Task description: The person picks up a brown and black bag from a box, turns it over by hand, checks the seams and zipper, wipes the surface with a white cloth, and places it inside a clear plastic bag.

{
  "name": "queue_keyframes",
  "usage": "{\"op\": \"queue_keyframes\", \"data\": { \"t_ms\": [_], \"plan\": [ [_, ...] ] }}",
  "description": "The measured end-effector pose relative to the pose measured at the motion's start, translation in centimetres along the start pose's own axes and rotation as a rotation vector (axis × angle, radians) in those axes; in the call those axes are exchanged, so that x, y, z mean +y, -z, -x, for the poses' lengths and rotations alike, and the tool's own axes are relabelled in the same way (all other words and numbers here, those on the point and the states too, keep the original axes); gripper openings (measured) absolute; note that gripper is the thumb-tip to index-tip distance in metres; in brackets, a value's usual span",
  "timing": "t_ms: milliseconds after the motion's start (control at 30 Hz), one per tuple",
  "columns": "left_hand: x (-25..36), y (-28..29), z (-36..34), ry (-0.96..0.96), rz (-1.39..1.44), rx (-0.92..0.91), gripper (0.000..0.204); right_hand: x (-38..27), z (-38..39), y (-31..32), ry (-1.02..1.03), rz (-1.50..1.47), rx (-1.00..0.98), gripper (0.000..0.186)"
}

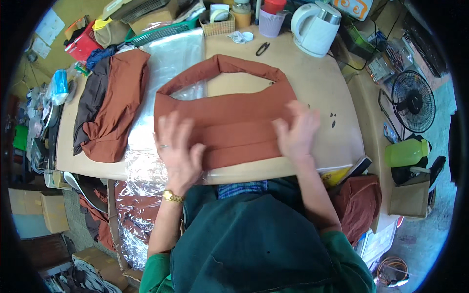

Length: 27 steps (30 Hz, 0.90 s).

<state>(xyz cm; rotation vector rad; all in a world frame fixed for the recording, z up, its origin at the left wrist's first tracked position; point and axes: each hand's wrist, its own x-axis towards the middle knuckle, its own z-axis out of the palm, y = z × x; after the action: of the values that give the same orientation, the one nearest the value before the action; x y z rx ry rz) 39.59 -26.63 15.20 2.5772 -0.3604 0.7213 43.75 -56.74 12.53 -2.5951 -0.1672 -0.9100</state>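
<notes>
A rust-brown fabric piece [229,112] with a loop-shaped padded band and horizontal fold lines lies on the tan tabletop [332,146], partly over clear plastic sheets [171,49]. My left hand [181,154] is over its lower left part, fingers spread, a ring and gold watch showing. My right hand [298,132] is at its right edge, fingers apart and slightly blurred. Whether either hand presses on the cloth or hovers, I cannot tell. A pile of rust and dark grey cloth [112,112] lies at the table's left.
A kettle [312,34], baskets [217,27], a pink cup [268,24] and small black scissors [262,48] sit along the back. A fan [413,100] and green jug [405,152] are at the right. Boxes [53,210] and more rust cloth [356,205] are around the table.
</notes>
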Motion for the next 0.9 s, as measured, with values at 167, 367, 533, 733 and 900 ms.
{"op": "queue_keyframes", "data": {
  "t_ms": [167, 367, 533, 733, 900],
  "plan": [
    [-2.0, -1.1, 0.9, 0.099, -0.243, -0.086, 0.061, 3.4, 0.3, 1.0, -0.108, 0.043, 0.112, 0.039],
    [7.7, -3.3, -5.5, -0.228, 0.123, -0.115, 0.046, 2.1, 4.8, 3.3, 0.072, -0.272, -0.016, 0.023],
    [10.2, -12.3, -9.2, -0.210, 0.239, -0.321, 0.029, -3.4, 7.7, 3.1, 0.183, -0.143, -0.299, 0.031],
    [8.5, -10.1, -12.5, -0.032, 0.473, -0.236, 0.023, -1.8, 7.2, 3.7, 0.129, -0.271, -0.471, 0.033],
    [2.0, -0.4, -11.6, -0.065, 0.078, -0.732, 0.069, -1.0, 0.6, 6.3, -0.114, -0.433, -0.219, 0.029]
  ]
}}
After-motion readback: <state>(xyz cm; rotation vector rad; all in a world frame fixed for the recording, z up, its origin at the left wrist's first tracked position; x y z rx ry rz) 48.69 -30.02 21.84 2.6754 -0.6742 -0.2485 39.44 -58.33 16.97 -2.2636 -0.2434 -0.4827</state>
